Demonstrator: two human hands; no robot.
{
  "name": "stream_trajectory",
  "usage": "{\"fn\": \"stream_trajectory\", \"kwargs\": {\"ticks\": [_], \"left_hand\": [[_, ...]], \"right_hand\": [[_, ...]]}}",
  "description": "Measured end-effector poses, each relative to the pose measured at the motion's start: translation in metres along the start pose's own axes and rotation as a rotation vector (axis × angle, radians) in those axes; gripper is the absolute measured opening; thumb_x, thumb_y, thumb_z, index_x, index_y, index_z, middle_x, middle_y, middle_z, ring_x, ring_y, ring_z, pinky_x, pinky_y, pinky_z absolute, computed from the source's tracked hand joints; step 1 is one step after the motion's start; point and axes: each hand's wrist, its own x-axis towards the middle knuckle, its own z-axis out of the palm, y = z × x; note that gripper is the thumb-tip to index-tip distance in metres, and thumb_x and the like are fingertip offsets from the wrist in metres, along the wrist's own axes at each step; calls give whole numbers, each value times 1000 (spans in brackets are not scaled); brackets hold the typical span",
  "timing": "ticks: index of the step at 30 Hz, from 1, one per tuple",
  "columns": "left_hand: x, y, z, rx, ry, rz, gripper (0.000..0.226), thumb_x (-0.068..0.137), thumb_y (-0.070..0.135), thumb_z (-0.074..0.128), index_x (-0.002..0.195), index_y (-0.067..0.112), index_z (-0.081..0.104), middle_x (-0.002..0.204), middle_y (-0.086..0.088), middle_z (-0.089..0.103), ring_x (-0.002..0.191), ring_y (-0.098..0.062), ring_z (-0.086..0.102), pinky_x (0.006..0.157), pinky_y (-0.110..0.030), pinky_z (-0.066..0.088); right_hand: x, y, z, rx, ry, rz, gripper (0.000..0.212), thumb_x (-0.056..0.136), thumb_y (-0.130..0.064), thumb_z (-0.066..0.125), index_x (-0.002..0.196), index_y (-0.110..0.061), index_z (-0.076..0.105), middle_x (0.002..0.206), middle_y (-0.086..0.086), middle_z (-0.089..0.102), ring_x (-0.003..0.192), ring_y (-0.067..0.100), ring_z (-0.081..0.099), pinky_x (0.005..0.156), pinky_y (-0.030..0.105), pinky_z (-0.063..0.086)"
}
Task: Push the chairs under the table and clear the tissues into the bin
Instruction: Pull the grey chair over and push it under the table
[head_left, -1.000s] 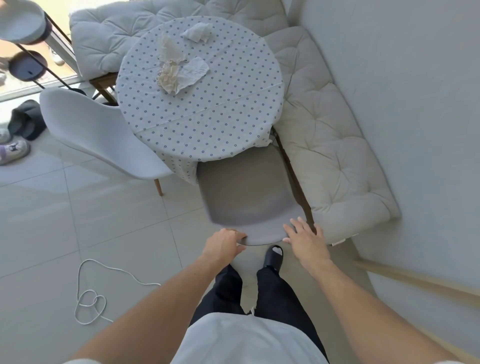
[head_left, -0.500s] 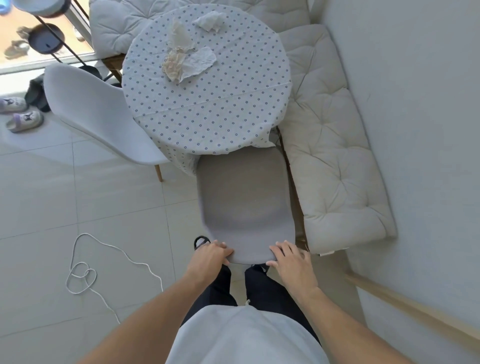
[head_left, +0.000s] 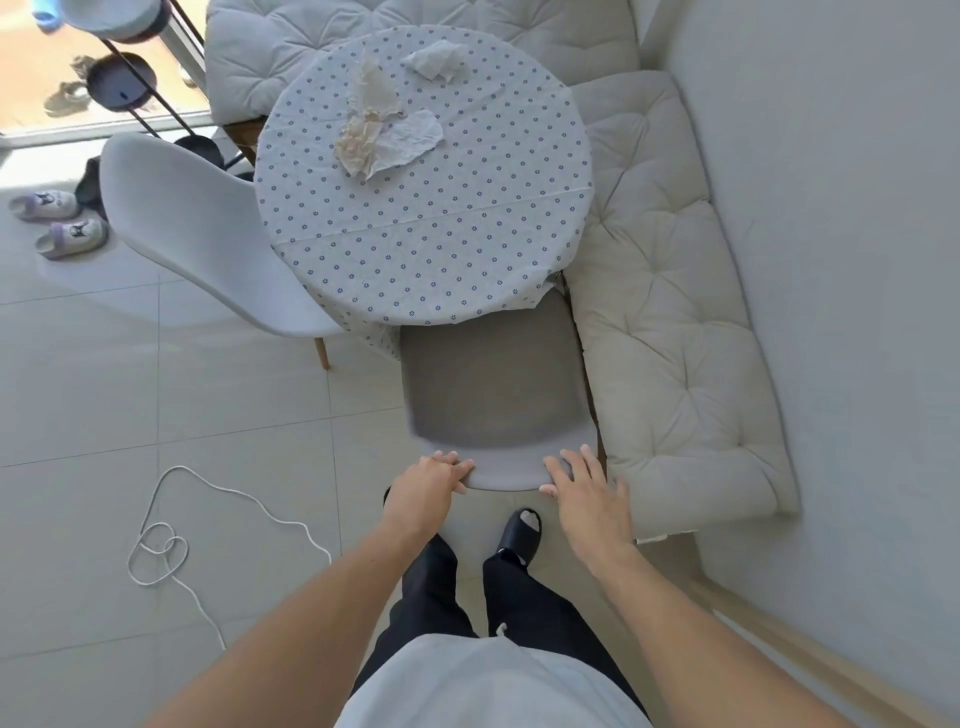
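Observation:
A round table (head_left: 426, 249) with a dotted cloth stands ahead. Crumpled tissues (head_left: 384, 137) lie near its far side, and one more tissue (head_left: 434, 60) lies behind them. A grey chair (head_left: 493, 395) stands right in front of me, its seat partly under the table's edge. My left hand (head_left: 426, 491) curls over the top of the chair's back. My right hand (head_left: 587, 491) rests flat on the same edge with its fingers spread. A second white chair (head_left: 208, 234) stands at the table's left, tilted away. No bin is in view.
A cushioned corner bench (head_left: 670, 322) runs behind and to the right of the table, close to the grey chair. A white cord (head_left: 171, 540) lies coiled on the tiled floor at left. Slippers (head_left: 57, 221) and a black stand (head_left: 122, 80) sit near the window.
The grey chair has slid forward, so more of its seat lies under the table. My hands stayed on its back and my right palm now lies flatter.

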Motion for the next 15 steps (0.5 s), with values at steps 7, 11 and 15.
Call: {"fn": "stream_trajectory", "kwargs": {"ticks": [7,11,15], "left_hand": [[26,13,-14,24,10,5,75,87,-16,41,149,25,56,153,-1,56,141,-20,53,104,-42,54],[38,10,-29,28,60,-26,73,88,-13,40,147,27,57,154,0,55,144,-20,49,105,-42,53],[49,5,-47,25,78,-60,67,90,-9,42,144,27,62,154,-3,56,135,-22,58,103,-43,54]], "right_hand": [[28,13,-23,-37,-5,28,42,112,-38,35,153,-33,36,166,-4,32,161,23,9,111,57,36],[46,7,-34,12,16,21,42,112,-39,33,154,-33,35,168,-4,28,161,22,5,114,58,31],[67,-3,-42,53,18,31,41,112,-40,36,152,-35,37,168,-5,29,161,22,7,115,59,31]]}}
